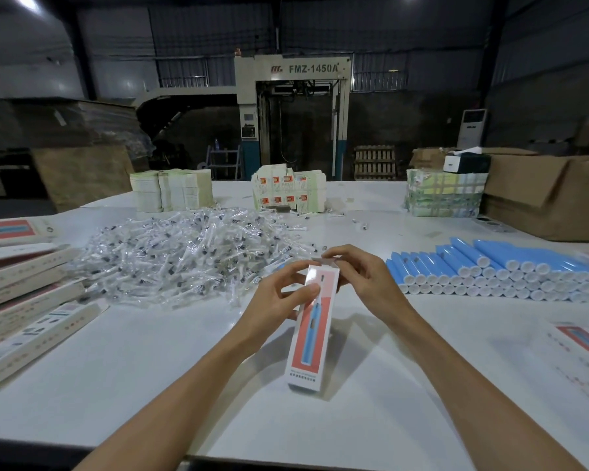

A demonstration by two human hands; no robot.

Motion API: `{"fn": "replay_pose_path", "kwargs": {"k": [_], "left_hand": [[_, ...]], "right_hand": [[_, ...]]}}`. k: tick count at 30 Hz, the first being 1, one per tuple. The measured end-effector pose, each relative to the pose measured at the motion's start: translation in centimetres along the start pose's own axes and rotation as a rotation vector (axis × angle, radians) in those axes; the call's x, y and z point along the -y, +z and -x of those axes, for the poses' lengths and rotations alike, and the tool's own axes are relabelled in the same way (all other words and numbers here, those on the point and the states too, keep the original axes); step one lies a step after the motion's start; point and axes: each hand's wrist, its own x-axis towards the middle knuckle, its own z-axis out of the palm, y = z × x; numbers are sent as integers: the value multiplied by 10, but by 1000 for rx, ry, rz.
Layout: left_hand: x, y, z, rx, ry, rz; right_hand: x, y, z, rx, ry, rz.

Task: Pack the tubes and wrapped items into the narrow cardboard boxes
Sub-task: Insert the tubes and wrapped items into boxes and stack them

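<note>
I hold a narrow cardboard box (312, 338), white with a red panel and a blue tube printed on it, tilted above the table's middle. My left hand (279, 300) grips its upper left side. My right hand (361, 277) is at its far end, fingers on the open top flap. Blue tubes with white caps (497, 270) lie stacked in rows on the right. A big heap of clear-wrapped items (184, 253) lies left of centre, behind my hands.
Filled or flat narrow boxes (31, 300) are stacked at the left edge, and more printed boxes (585, 345) lie at the right edge. Bundles of leaflets (174, 192) and flat cartons (288, 192) stand at the back. A large brown cardboard box (541, 198) sits far right.
</note>
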Motion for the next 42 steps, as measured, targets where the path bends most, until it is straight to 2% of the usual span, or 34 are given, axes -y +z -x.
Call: {"fn": "replay_pose_path", "kwargs": {"k": [3, 10, 12, 17, 26, 42], "left_hand": [[-1, -1, -1, -16, 31, -24], [-3, 8, -2, -28, 82, -61], [-4, 8, -2, -36, 87, -67], [-2, 8, -2, -57, 76, -76], [-2, 9, 0, -63, 74, -32], [-1, 7, 1, -17, 61, 30]], "right_hand": [[6, 5, 0, -12, 70, -133], [12, 25, -5, -308, 254, -220], [15, 27, -6, -345, 301, -237], [18, 26, -3, -243, 311, -290], [20, 21, 1, -222, 299, -289], [13, 1, -5, -1, 286, -500]]}}
